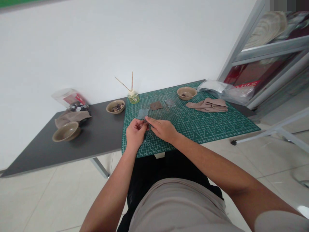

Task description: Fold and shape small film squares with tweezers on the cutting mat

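Note:
Close together above the near left part of the green cutting mat (193,129) are both my hands. The fingers of my left hand (135,132) are curled in a pinch, mostly hiding whatever lies between them. My right hand (164,129) meets it at the fingertips, also closed, its index finger reaching over. Something small and dark shows between the fingertips, too small to name. Just beyond them lies a light blue-grey square (143,113). A brown square piece (156,105) and a small clear plastic bag (170,103) lie farther back on the mat.
A bowl of dark pieces (116,107) stands left of the mat, near a glass bottle with sticks (133,97). Another bowl (187,93) and a brown cloth (210,105) sit at right. Farther left are a third bowl (66,132) and a tipped plastic container (70,98).

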Motion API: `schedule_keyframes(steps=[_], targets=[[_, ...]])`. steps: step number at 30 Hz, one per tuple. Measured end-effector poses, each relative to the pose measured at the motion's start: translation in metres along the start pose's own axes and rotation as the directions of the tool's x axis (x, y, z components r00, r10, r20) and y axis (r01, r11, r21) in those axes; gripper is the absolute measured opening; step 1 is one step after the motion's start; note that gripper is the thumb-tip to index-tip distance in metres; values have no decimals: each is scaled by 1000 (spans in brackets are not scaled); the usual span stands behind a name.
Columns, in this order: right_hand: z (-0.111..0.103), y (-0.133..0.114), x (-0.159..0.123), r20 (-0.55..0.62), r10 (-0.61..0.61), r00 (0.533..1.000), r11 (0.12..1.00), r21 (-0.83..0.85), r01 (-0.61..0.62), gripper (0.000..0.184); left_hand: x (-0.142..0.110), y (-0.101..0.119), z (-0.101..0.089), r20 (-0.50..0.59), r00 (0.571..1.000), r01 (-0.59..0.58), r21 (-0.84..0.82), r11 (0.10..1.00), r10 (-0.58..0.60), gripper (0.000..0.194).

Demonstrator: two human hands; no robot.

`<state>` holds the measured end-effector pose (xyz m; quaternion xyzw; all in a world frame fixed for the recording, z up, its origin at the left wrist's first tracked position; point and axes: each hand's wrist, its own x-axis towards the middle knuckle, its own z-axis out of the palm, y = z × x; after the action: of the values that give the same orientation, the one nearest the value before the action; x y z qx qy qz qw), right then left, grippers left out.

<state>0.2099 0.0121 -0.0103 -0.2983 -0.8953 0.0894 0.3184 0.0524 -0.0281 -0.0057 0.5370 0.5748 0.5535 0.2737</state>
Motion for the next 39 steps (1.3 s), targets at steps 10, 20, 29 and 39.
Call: schedule_keyframes(steps=[10,20,29,39], targets=[[0,0,0,3,-53,999,999,-11,53,48,1,4,-1,-17,999,-40,114,993,42,13],[-1,-2,0,12,-48,999,999,-24,48,50,3,1,2,-56,998,-35,29,999,36,14],[4,5,0,-26,-185,982,983,-23,185,49,0,1,0,-69,995,-60,157,986,72,5],[6,3,0,-45,-75,996,997,-25,74,52,-2,2,1,-89,995,-23,131,991,35,11]])
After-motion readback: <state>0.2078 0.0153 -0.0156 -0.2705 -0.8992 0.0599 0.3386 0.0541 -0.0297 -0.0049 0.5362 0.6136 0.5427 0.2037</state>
